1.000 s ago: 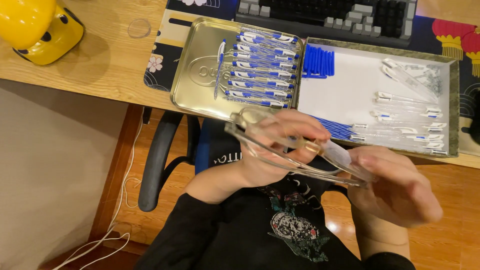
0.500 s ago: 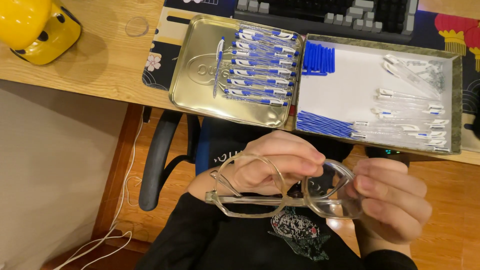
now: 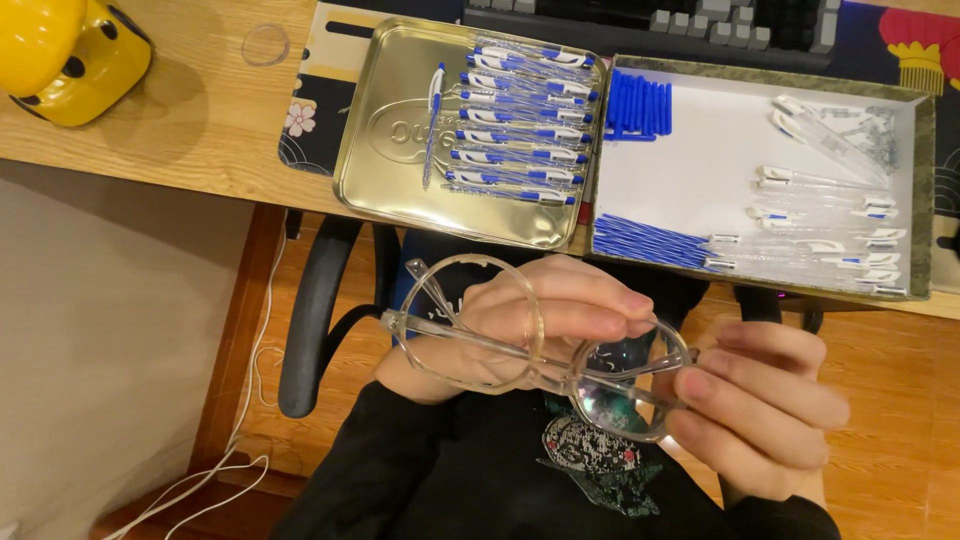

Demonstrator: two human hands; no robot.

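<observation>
Head camera, looking down over a lap toward a desk edge.

Centre of frame: pair of round eyeglasses with clear plastic frame (image 3: 540, 350), held in mid-air above the lap, below the desk front. Left hand (image 3: 540, 320) wrapped behind the left lens ring, fingertips closed over the bridge area. Right hand (image 3: 760, 400) gripping the right lens ring at its outer edge, fingers curled beneath, thumb probably on the far rim, though partly hidden. Both hands closed on the glasses; neither free. One temple arm apparently folded across behind the lenses.

Handling, as a judgement: light, rigid but fragile; thin frame liable to flex or snap at bridge and hinges; lenses smooth and quick to smudge. Best held by the rims or temples, never by the lens faces.

Above, on the light wooden desk (image 3: 180, 130): shallow gold-coloured metal tin lid (image 3: 400, 180) holding a row of blue-and-clear ballpoint pens (image 3: 520, 130). Just beside it on the right, white-lined open box (image 3: 700, 150) containing blue pen refills (image 3: 640, 240) along its lower left, a small bunch of blue caps (image 3: 638, 105) at upper left, and clear pen barrels (image 3: 830, 220) on the right. Dark keyboard (image 3: 640, 15) along the top edge. Yellow rounded object with black spots (image 3: 70, 55) at upper left.

Below: black chair armrest (image 3: 310, 320), wooden floor, black sleeves and printed black shirt.
</observation>
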